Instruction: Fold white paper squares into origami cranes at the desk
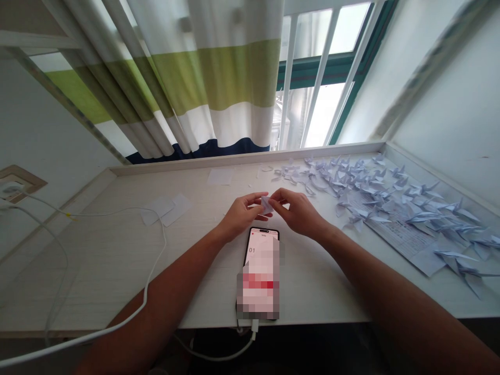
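Note:
Between my two hands, above the desk, is a small folded piece of white paper [266, 205]. My left hand [245, 212] holds its left side with thumb and fingers, the other fingers reaching behind and below it. At the paper's right edge, my right hand [292, 204] pinches with thumb and forefinger. A phone [261, 271] lies face up just below my hands, its screen lit and partly blurred out. Many folded paper cranes [375, 182] are heaped to the right of my right hand.
Loose paper squares [174, 208] lie left of my hands, with another sheet [221, 176] farther back. A printed sheet [402, 239] sits partly under the cranes. A white cable [162, 245] crosses my left forearm. A raised ledge [195, 159] edges the desk's back, below the curtain [234, 78].

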`<state>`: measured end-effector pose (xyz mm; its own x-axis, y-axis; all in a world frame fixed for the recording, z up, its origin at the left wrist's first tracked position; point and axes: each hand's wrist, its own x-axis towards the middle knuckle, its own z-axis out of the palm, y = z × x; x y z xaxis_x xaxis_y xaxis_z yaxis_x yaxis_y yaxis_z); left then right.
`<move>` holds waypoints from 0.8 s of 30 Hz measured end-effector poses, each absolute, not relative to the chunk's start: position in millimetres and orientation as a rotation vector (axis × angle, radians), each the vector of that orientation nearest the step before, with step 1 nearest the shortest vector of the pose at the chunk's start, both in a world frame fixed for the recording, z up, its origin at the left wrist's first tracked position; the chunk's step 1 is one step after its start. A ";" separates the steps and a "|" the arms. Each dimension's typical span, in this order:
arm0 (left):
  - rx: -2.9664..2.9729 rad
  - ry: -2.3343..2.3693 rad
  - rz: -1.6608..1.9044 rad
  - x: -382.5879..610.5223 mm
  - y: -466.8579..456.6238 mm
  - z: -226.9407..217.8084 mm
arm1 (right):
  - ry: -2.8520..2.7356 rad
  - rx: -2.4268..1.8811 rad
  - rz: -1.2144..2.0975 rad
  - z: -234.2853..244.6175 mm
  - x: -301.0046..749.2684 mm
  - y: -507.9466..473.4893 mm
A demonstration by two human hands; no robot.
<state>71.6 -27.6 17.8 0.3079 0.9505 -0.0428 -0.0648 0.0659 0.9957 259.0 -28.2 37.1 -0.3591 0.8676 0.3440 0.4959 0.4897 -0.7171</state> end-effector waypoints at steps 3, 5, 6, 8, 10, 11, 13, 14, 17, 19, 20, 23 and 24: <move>1.336 1.036 1.023 75.8 -29.3 17.8 | -1.950 -1.113 0.702 35.9 259.3 -28.4; 1.385 1.054 1.052 77.3 -30.1 17.1 | -1.878 -1.104 0.743 35.7 258.8 -29.0; 1.403 1.057 1.061 77.5 -30.3 16.6 | -1.851 -1.100 0.756 36.0 258.1 -29.5; 1.442 1.069 1.075 77.5 -30.6 15.3 | -1.840 -1.097 0.772 37.1 256.4 -30.9; 1.486 1.093 1.073 77.2 -30.9 14.3 | -1.867 -1.096 0.784 38.5 254.8 -32.1; 1.506 1.105 1.064 77.1 -31.1 14.1 | -1.880 -1.098 0.787 39.1 254.4 -32.5; 1.528 1.120 1.048 77.2 -31.5 14.4 | -1.879 -1.110 0.772 39.6 254.4 -32.3; 1.526 1.122 1.041 77.3 -31.6 14.9 | -1.863 -1.126 0.751 39.5 254.8 -31.8; 1.480 1.138 1.038 77.3 -31.3 16.3 | -1.811 -1.177 0.698 38.7 256.8 -30.4; 1.444 1.149 1.040 76.7 -30.6 16.8 | -1.845 -1.190 0.711 38.3 257.5 -30.6; 1.431 1.150 1.039 76.2 -30.2 16.8 | -1.888 -1.192 0.726 38.3 257.5 -30.9; 1.391 1.146 1.020 74.1 -28.7 16.4 | -2.016 -1.199 0.745 37.8 257.5 -31.4; 1.374 1.138 1.009 73.4 -28.2 16.2 | -2.037 -1.205 0.739 37.1 257.8 -30.8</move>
